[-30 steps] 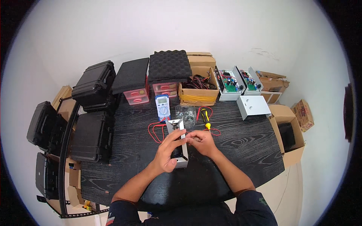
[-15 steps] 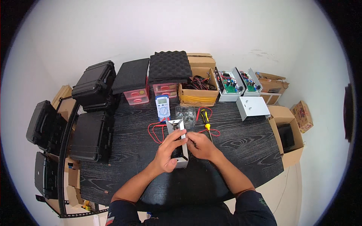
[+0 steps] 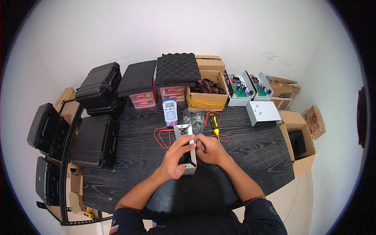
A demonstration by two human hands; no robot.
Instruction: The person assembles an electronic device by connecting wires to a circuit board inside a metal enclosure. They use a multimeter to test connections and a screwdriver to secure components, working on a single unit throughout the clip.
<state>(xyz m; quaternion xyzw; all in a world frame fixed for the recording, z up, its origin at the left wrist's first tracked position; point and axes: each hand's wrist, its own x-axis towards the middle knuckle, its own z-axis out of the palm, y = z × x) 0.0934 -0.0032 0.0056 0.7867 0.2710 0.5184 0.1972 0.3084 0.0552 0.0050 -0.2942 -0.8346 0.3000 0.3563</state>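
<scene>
A small open white metal box (image 3: 187, 149) lies on the black table (image 3: 254, 156) right in front of me. My left hand (image 3: 174, 156) grips its left side, thumb over the upper edge. My right hand (image 3: 207, 149) rests against the box's right edge with fingers pinched together; whether it holds a small part I cannot tell. Just beyond the box lie a blue multimeter (image 3: 170, 111) with red leads (image 3: 162, 135), a clear bag of small parts (image 3: 194, 117) and a yellow-handled screwdriver (image 3: 213, 124).
Black hard cases (image 3: 98, 88) and foam pads (image 3: 178, 68) fill the table's left and back. A cardboard box of cables (image 3: 206, 94), two open white boxes with circuit boards (image 3: 246, 89) and a shut white box (image 3: 263, 112) stand at the back right. Cartons (image 3: 301, 145) sit on the floor at right.
Both hands stay on the white box; only the fingers have shifted slightly at its top right edge.
</scene>
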